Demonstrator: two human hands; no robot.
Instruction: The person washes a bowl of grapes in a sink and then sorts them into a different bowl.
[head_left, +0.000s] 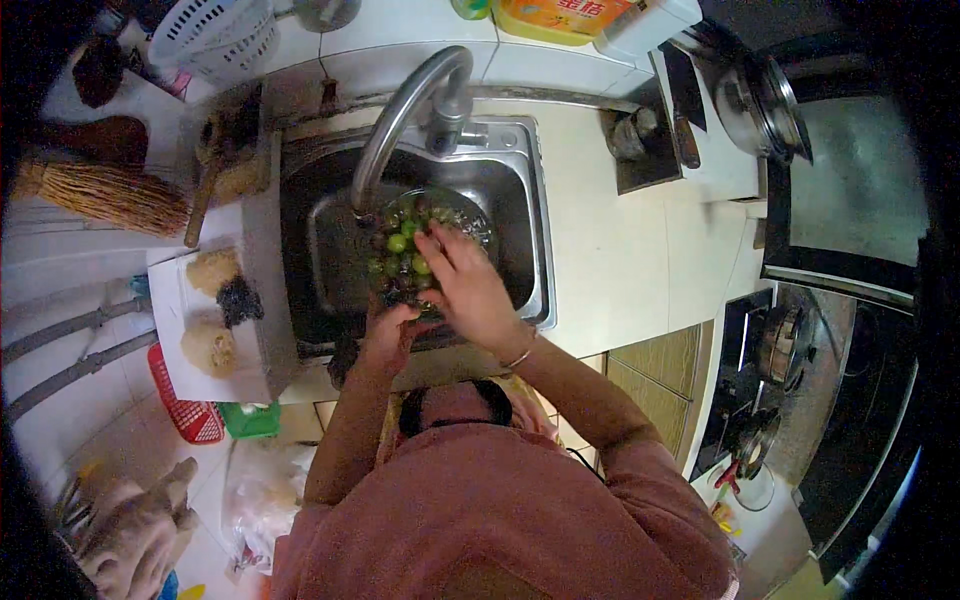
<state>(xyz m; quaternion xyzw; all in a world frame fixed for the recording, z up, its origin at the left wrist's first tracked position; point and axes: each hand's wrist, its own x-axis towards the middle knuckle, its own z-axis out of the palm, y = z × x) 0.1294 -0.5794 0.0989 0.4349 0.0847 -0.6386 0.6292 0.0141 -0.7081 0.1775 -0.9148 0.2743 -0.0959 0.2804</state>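
Observation:
A clear bowl of water sits in the stainless steel sink, under the curved metal faucet. Green and dark round fruits, which look like grapes, fill its left and middle part. My left hand grips the bowl's near edge, thumb towards the fruit; its fingertips are partly hidden. Over the fruit lies my right hand, palm down with its fingers stretched out among the grapes. Whether a stream runs from the faucet is hard to tell.
Right of the sink runs a pale countertop with a knife holder at its back. A straw brush lies at left, above a white board bearing several lumps. Bottles stand behind the faucet. Pans rest on the stove at far right.

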